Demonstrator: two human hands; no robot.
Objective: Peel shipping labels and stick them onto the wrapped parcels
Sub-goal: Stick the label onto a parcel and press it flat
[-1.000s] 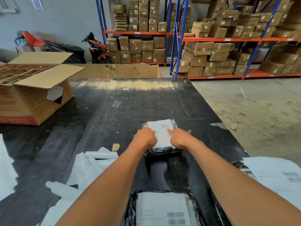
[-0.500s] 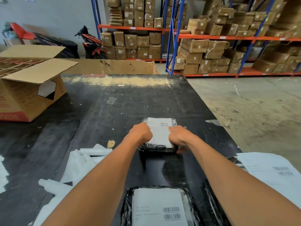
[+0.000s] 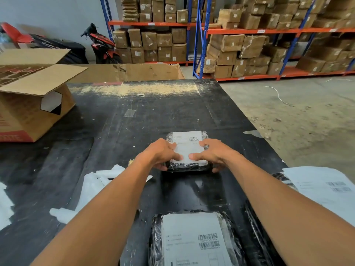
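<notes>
Fingers of left hand and right hand pinch parcel, pressing label flat. Risk: uneven pressure traps crease; corners may lift off slick parcel.

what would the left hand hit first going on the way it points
The left hand holds the parcel, a finger outstretched over its label toward the right hand's fingertip nearby, likely met first.

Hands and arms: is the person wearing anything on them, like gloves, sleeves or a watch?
No. The left hand and right hand wear no gloves. The left arm and right arm show no sleeve, watch or band as far as the frame reaches. A ring is too small to tell.
</notes>
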